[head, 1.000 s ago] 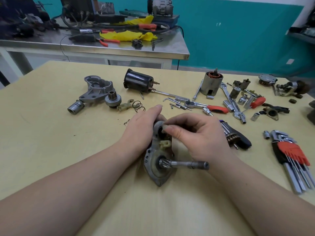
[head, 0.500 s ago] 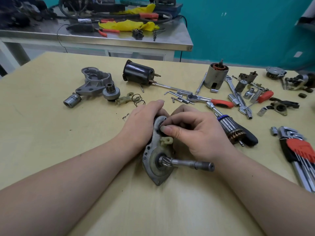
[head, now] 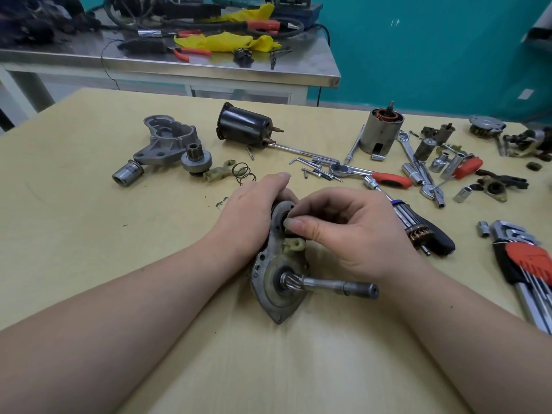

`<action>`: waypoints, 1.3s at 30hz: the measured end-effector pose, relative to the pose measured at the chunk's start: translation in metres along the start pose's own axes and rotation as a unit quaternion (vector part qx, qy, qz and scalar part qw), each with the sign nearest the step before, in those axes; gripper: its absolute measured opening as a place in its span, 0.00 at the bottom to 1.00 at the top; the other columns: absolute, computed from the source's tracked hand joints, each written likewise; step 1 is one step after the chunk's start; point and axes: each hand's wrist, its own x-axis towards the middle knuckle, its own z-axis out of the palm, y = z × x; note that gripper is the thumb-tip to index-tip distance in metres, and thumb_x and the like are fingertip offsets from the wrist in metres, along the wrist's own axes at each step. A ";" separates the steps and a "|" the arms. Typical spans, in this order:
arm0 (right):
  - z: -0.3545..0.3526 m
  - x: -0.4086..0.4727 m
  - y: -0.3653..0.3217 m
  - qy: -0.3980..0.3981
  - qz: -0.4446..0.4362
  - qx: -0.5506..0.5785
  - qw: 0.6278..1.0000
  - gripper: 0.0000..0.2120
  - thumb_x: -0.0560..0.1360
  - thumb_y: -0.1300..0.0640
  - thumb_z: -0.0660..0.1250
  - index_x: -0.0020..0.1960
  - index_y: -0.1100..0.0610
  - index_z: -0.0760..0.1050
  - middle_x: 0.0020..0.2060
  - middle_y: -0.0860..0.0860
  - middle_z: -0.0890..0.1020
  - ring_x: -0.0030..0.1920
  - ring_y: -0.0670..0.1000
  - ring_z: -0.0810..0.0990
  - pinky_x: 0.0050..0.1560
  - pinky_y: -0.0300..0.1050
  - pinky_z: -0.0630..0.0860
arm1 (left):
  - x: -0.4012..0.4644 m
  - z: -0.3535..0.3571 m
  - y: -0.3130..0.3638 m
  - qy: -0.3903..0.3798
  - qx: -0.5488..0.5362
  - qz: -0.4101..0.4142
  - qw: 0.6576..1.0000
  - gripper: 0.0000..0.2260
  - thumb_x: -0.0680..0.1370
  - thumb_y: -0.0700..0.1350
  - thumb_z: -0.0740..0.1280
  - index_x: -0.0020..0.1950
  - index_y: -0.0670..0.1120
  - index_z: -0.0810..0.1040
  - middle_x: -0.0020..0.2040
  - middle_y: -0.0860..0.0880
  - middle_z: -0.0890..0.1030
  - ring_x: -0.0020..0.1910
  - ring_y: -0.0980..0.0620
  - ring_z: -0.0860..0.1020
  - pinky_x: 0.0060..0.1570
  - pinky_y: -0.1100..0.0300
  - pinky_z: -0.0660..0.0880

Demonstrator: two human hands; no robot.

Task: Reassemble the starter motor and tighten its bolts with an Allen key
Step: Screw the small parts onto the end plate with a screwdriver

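Right now the right hand [head: 349, 231] has its fingers curled over the top opening of the metal plate [head: 270, 273], thumb and fingertips pinching some small dark part into the hole, though what it is I cannot tell; the left hand [head: 254, 216] wraps round the far side of the plate and grips it, keeping it stood on edge on the yellow table [head: 89, 234]; a toothed shaft [head: 328, 286] sticks out low on the plate toward the right, and a cream plastic lever [head: 294, 245] sits between shaft and opening. To do this well, I judge the small part should go in square, turned gently until it drops rather than forced; the left hand should stop the plate rocking. Further out lie the black cylinder [head: 245, 127], the grey casting [head: 167, 138] and the springs [head: 245, 173]; the Allen keys [head: 525, 264] wait untouched at the right edge, so bolting looks well off.
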 end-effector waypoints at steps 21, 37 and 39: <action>0.004 0.006 -0.007 -0.014 -0.004 -0.076 0.997 0.08 0.67 0.58 0.79 0.40 0.46 0.84 0.45 0.48 0.76 0.47 0.42 0.76 0.51 0.39 0.73 | 0.001 0.001 0.000 0.019 0.007 -0.008 1.000 0.21 0.68 0.68 0.63 0.32 0.54 0.84 0.32 0.52 0.82 0.35 0.50 0.77 0.59 0.34 0.76; 0.004 0.008 -0.007 -0.038 -0.008 -0.069 0.997 0.07 0.68 0.58 0.78 0.41 0.48 0.84 0.46 0.49 0.76 0.50 0.45 0.77 0.55 0.42 0.74 | 0.000 0.001 -0.001 0.035 -0.007 -0.021 0.999 0.19 0.66 0.69 0.65 0.31 0.56 0.83 0.31 0.53 0.80 0.35 0.51 0.77 0.59 0.35 0.77; 0.004 0.009 -0.006 -0.036 -0.017 -0.077 0.996 0.07 0.68 0.58 0.78 0.41 0.47 0.84 0.46 0.49 0.76 0.49 0.46 0.77 0.53 0.44 0.74 | 0.000 0.002 -0.001 0.038 -0.012 -0.023 0.999 0.19 0.65 0.69 0.65 0.31 0.56 0.84 0.32 0.53 0.81 0.35 0.52 0.77 0.58 0.37 0.78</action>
